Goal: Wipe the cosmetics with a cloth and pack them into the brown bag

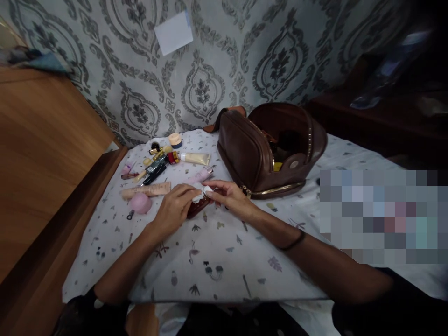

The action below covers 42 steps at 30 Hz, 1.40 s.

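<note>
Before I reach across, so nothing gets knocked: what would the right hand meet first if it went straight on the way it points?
The right hand would most likely meet the white tissue first, right at its fingertips; just past that lies the left hand. Depth is hard to judge from this view.

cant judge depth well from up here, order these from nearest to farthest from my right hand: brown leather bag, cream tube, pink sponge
From the right hand:
1. Brown leather zip bag, just ahead and right
2. Cream squeeze tube, ahead and left
3. Round pink sponge, far left
</note>
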Each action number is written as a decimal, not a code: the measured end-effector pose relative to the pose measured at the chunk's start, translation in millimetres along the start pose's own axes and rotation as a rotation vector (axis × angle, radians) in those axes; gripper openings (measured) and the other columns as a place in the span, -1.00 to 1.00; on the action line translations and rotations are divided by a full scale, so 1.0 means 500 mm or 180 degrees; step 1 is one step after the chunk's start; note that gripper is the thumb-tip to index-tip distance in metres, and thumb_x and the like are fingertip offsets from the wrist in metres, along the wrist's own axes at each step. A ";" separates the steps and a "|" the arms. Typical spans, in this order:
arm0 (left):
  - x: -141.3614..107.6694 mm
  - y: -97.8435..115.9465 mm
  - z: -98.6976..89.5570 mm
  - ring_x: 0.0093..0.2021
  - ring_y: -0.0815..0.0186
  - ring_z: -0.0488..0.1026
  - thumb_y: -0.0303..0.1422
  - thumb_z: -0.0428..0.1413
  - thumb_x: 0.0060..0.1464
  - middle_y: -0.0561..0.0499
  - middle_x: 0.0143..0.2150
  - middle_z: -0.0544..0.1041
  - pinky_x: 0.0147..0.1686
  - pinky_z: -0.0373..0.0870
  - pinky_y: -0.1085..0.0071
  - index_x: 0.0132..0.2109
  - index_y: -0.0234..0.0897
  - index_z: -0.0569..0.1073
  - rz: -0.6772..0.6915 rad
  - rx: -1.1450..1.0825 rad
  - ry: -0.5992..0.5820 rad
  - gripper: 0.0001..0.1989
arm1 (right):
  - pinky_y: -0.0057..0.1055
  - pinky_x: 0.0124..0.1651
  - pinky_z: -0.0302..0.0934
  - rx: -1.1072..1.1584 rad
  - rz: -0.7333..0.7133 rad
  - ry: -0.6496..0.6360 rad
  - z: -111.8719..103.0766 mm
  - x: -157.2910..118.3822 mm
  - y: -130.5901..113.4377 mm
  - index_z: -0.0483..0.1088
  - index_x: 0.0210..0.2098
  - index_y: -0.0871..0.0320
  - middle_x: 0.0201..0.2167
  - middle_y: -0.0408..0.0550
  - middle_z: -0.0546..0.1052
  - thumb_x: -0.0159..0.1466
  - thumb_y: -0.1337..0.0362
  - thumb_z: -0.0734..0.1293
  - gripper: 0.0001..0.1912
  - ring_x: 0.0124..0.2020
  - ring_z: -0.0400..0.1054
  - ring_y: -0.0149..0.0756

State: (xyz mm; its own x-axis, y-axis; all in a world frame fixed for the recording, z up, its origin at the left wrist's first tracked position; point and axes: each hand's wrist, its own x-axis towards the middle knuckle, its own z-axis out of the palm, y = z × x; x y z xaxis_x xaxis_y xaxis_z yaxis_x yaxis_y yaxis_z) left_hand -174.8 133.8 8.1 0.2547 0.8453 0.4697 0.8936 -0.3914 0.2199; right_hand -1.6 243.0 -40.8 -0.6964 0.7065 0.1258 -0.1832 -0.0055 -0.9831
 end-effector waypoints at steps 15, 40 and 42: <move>-0.099 -0.038 -0.056 -0.07 0.22 0.55 -0.51 -0.03 0.25 -0.08 -0.06 0.59 -0.07 0.52 0.29 0.02 -0.23 0.51 -0.0640 -0.0084 -0.0400 -0.69 | -0.50 -0.54 0.09 -0.0148 0.0131 0.0047 0.005 -0.002 -0.007 0.51 0.01 0.16 -0.52 -0.16 0.46 0.15 0.10 0.43 -0.54 -0.56 0.21 -0.48; -0.126 -0.018 -0.050 0.00 0.20 0.50 -0.59 -0.08 0.27 -0.13 0.03 0.51 -0.14 0.57 0.29 0.08 -0.20 0.43 -0.0029 0.0785 -0.0357 -0.64 | -0.50 -0.52 0.17 -0.0082 -0.0084 -0.0030 0.003 0.000 -0.005 0.51 -0.02 0.14 -0.51 -0.18 0.48 0.15 0.08 0.45 -0.56 -0.55 0.28 -0.46; -0.127 -0.020 -0.055 -0.02 0.21 0.51 -0.59 -0.08 0.27 -0.12 0.01 0.52 -0.10 0.56 0.29 0.08 -0.21 0.43 -0.0108 0.0650 -0.0265 -0.65 | -0.48 -0.46 0.23 -0.0012 -0.0086 -0.0079 0.004 -0.001 -0.006 0.52 -0.04 0.15 -0.47 -0.16 0.50 0.15 0.09 0.46 -0.57 -0.53 0.30 -0.46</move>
State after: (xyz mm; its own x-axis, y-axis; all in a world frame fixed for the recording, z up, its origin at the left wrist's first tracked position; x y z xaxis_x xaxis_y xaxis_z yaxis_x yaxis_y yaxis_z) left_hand -210.0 73.9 -0.5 0.2451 0.8872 0.3908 0.9563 -0.2874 0.0527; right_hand -2.3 241.1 -37.6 -0.7084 0.6885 0.1555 -0.1996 0.0159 -0.9798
